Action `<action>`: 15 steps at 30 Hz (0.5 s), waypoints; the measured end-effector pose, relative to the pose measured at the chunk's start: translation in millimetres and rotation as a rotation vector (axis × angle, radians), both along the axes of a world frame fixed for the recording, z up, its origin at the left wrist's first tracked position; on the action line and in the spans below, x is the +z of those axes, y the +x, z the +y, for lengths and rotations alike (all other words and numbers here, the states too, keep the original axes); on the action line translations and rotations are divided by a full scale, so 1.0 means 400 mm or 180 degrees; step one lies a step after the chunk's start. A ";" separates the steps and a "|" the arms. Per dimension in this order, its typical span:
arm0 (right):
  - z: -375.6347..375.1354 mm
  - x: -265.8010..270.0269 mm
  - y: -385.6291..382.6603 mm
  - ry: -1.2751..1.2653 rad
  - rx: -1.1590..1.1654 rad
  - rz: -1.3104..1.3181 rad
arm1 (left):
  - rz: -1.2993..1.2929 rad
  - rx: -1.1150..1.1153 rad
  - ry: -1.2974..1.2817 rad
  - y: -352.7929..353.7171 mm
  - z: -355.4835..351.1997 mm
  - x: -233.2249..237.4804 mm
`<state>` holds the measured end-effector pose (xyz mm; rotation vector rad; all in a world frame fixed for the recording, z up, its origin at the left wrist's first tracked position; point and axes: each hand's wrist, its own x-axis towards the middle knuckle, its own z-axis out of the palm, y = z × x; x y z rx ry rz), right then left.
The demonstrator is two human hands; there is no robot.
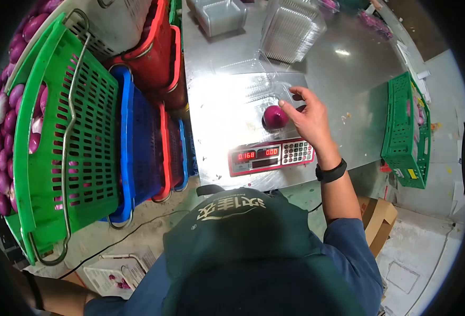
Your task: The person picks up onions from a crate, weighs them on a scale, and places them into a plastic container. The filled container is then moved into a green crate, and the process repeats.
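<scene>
A peeled red onion (275, 117) sits in a clear plastic tray (261, 100) on the scale. My right hand (310, 115) is just to the right of this onion, its thumb and fingers apart and the thumb tip near the onion's upper edge. Under the palm a small dark purple patch shows, mostly hidden. The red-framed scale (272, 156) reads 0.168 on one lit display and 0.00 on another. My left forearm (58, 295) reaches out at the lower left, with the hand beyond the picture.
Stacked clear trays (294, 31) stand at the back of the metal table (343, 79), with more trays (219, 16) to their left. A green crate (407, 129) is at the right. Left of the table are a large green basket (93, 131), a blue basket (140, 142) and red onions (0, 152).
</scene>
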<state>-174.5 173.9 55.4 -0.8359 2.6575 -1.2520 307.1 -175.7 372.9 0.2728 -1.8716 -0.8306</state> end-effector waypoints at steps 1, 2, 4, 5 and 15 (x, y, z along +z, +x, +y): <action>-0.002 -0.018 -0.004 0.0007 0.0194 0.0193 | 0.0490 -0.0120 -0.0191 -0.023 0.084 -0.018; -0.004 -0.043 -0.010 0.0008 0.0392 0.0396 | 0.0481 -0.0482 -0.0424 -0.028 0.128 -0.017; -0.007 -0.074 -0.023 0.0242 0.0894 0.0879 | 0.0570 -0.1159 -0.0246 -0.088 0.242 -0.060; -0.011 -0.074 -0.024 0.0431 0.1037 0.0928 | 0.0513 -0.1362 -0.0047 -0.115 0.290 -0.081; -0.024 -0.097 -0.061 0.0214 0.1846 0.0227 | -0.0034 -0.1747 0.3537 -0.630 0.490 -0.612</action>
